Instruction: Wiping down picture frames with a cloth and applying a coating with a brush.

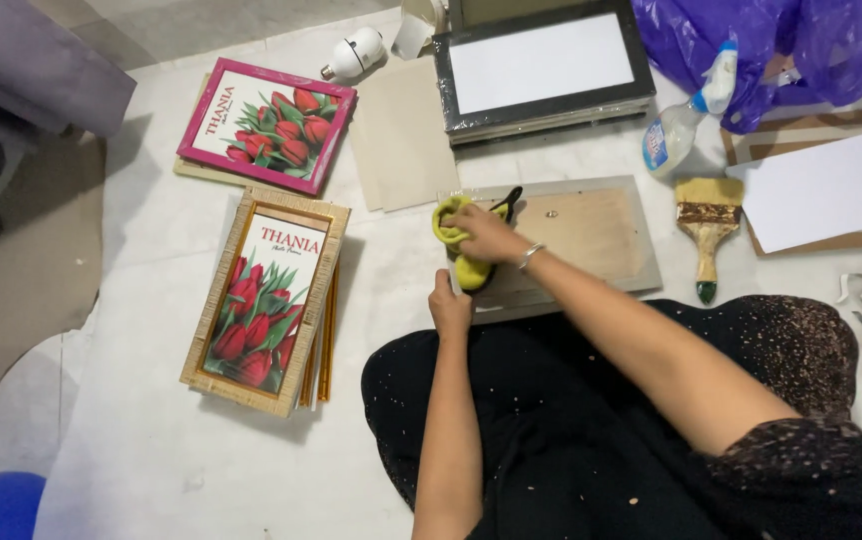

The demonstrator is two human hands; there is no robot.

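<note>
A picture frame (601, 235) lies face down in front of my knees, its brown backing board up. My right hand (489, 236) presses a yellow cloth (451, 222) onto the frame's left end, fingers closed over it. My left hand (449, 305) grips the frame's near left corner and holds it still. A bracelet sits on my right wrist. Part of the cloth hangs over the frame's edge between my two hands.
To the left lie a pink-framed tulip picture (266, 125) and a gold-framed tulip picture (266, 300). A black frame stack (541, 65), a light bulb (354, 52), a spray bottle (686, 115), a paintbrush (708, 232), white board (831, 185) and a purple bag (771, 45) surround it.
</note>
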